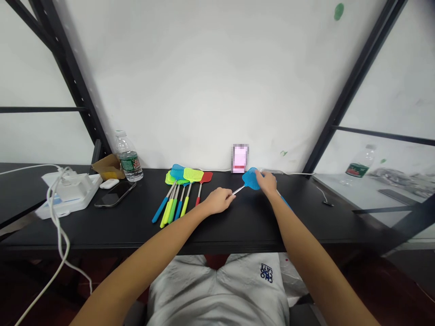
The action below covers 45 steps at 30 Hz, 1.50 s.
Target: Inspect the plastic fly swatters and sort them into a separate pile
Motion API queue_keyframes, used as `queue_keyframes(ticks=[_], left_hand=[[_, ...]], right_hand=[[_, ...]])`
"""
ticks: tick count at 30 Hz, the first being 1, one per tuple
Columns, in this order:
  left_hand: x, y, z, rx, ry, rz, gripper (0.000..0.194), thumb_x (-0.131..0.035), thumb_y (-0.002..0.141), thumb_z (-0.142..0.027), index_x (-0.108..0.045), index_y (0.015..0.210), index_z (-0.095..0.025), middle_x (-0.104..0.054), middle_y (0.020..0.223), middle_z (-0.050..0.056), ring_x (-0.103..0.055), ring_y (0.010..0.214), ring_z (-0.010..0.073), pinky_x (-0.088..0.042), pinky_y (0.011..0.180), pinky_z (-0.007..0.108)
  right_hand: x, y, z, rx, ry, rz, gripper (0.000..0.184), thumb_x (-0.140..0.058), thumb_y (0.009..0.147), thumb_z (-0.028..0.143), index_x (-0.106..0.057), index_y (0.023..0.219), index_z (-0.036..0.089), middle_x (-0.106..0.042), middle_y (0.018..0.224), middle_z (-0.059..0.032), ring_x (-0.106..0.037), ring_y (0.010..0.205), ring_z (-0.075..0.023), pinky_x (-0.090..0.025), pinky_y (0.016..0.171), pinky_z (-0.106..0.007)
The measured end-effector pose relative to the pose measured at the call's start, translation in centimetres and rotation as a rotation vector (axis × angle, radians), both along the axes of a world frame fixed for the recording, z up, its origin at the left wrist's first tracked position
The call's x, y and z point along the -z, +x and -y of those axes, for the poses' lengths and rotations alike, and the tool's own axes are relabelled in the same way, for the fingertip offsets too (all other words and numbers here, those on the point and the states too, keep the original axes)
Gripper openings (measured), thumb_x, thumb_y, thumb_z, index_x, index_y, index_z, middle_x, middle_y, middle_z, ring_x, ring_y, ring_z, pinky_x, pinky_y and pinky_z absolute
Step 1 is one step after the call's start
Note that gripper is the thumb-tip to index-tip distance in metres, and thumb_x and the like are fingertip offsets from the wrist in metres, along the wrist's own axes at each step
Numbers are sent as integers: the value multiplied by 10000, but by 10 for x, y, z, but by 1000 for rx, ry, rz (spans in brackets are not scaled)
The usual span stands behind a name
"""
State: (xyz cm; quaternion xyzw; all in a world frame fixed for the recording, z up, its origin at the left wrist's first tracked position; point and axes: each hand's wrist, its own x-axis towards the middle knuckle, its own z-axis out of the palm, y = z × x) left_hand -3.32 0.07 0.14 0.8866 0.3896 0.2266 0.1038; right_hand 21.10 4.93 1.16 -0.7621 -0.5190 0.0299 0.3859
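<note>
A blue fly swatter [251,179] is held between my two hands over the black table. My left hand [220,200] is closed around its thin metal shaft, hiding most of the handle. My right hand [267,182] grips the right edge of its meshed head. A blue handle [285,201] shows beyond my right wrist; my arm hides what it joins. Left of my hands lies a fanned pile of several fly swatters, with a yellow-green one [193,174] on top, a blue head [177,172] beside it and a red one [205,177] at its right end.
A phone [240,158] with a blurred screen leans against the white wall. On the left of the black table [217,235] are a water bottle [129,158], a cardboard box [109,166], a dark phone [115,194], a white case [109,184] and a power strip [70,194] with cables.
</note>
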Motion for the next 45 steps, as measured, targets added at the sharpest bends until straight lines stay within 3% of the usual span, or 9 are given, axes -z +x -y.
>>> queue_keyframes(ticks=[3, 7, 12, 17, 25, 28, 34, 39, 45], left_hand=[[-1, 1, -1, 22, -19, 41, 376, -419, 919, -406, -537, 648, -172, -544, 607, 14, -469, 562, 124, -288, 553, 252], [-3, 3, 1, 61, -96, 137, 381, -428, 905, -397, -508, 613, -165, -515, 584, -1, -454, 551, 107, -309, 534, 242], [-9, 5, 7, 63, -419, 262, 394, -415, 884, -508, -516, 718, -165, -462, 511, -45, -388, 366, 72, -279, 378, 208], [-17, 4, 12, 207, -648, 377, 370, -421, 887, -504, -468, 727, -174, -403, 423, -80, -307, 287, 52, -247, 325, 184], [-24, 4, 16, 305, -768, 423, 412, -457, 862, -559, -459, 723, -172, -370, 414, -89, -335, 302, 44, -254, 366, 178], [-21, 5, 15, 284, -731, 407, 389, -440, 876, -535, -459, 727, -176, -379, 414, -87, -314, 294, 45, -242, 349, 177], [-10, 8, 11, 115, -529, 285, 383, -394, 893, -519, -480, 735, -181, -433, 484, -65, -330, 334, 58, -264, 369, 195], [-5, 7, 7, 20, -101, 132, 369, -430, 897, -407, -514, 630, -168, -508, 567, -3, -448, 522, 104, -305, 516, 240], [-4, 6, 11, -95, 43, -135, 336, -404, 906, -391, -616, 750, -183, -626, 727, 78, -566, 636, 186, -338, 572, 279]], right_hand=[[0, -1, 2, 3, 61, -6, 555, -397, 869, 581, -691, 1020, 136, -678, 1065, -163, -592, 1021, -292, -405, 867, -336], [0, -2, 5, 18, 176, 22, 534, -339, 900, 561, -677, 830, 154, -692, 923, -146, -591, 883, -248, -396, 791, -296], [2, -2, 5, 38, 268, 32, 526, -278, 934, 514, -616, 717, 175, -672, 782, -95, -544, 737, -191, -365, 693, -262], [3, -2, 5, 21, 363, 0, 559, -200, 958, 479, -610, 744, 166, -659, 766, -86, -538, 722, -189, -364, 679, -259], [-1, -6, 8, 55, 416, -20, 558, -174, 974, 361, -668, 925, 105, -667, 864, -159, -582, 813, -222, -396, 761, -285], [0, -5, 6, 75, 400, 4, 571, -182, 976, 388, -675, 879, 117, -673, 843, -147, -582, 791, -220, -401, 744, -285], [2, 0, 5, 40, 306, 47, 626, -226, 946, 541, -648, 702, 148, -666, 712, -110, -568, 697, -214, -395, 688, -283], [-4, -3, 7, 62, 89, 45, 586, -338, 886, 595, -696, 762, 147, -693, 865, -169, -618, 851, -275, -427, 771, -322], [-9, -7, 12, 94, -175, 70, 546, -429, 842, 554, -712, 994, 113, -658, 1050, -221, -606, 1012, -356, -456, 845, -432]])
